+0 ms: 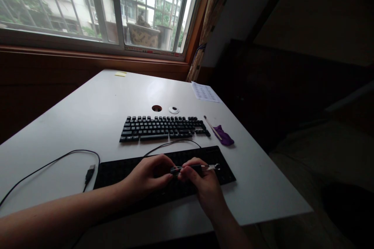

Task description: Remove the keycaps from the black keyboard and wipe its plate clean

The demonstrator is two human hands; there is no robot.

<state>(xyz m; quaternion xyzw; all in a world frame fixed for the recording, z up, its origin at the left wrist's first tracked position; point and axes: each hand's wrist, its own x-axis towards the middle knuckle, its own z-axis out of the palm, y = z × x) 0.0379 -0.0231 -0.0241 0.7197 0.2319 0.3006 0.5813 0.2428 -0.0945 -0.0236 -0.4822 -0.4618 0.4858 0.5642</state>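
Over a black keyboard base (125,173), my right hand (201,179) grips a wire keycap puller (197,169) with a dark handle. Its pale far end sticks out to the right past my fingers. Thin wires reach left from the handle toward my left hand (154,173). The left thumb and fingers are pinched around a small dark piece (174,170) at the wire end, which looks like a keycap; my fingers partly cover it. Beyond the base, rows of black keycaps (163,128) lie on the table in keyboard order.
The white table (73,124) holds a brush (212,127), a purple cloth (224,135), a printed sheet (205,92) and a yellow note (120,74). A cable with a USB plug (90,173) lies left. Behind the keycaps are a round hole (157,108) and its white cover (174,110).
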